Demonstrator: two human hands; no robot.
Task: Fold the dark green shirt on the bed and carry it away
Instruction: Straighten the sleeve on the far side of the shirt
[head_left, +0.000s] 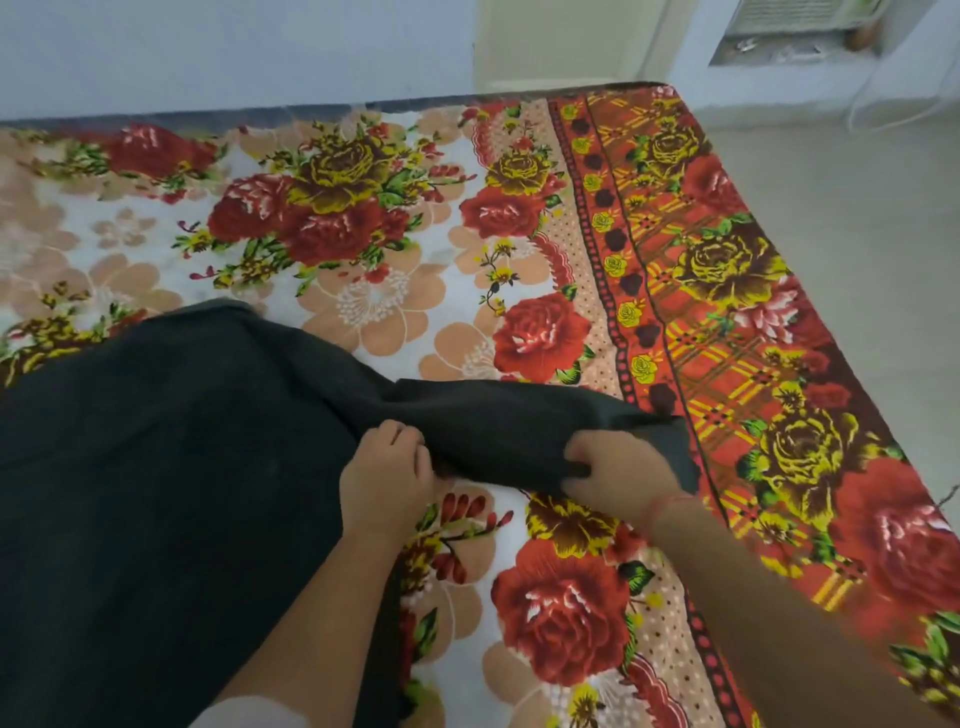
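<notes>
The shirt (156, 467) covers the near-left part of the bed (727, 322). At the sleeve's root, the left hand (384, 475) grips a fold; right of it, the right hand (618, 467) pinches the sleeve's end.

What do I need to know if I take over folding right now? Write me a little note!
Left hand: grips the dark green shirt where what looks like its sleeve begins.
Right hand: pinches the sleeve's far end.
Shirt: its body lies spread on the left side of the floral bedsheet, and the sleeve stretches to the right.
Done: shirt laid out, sleeve gripped.
Left: probably fold the sleeve over the body, finish folding, then carry it away.
</notes>
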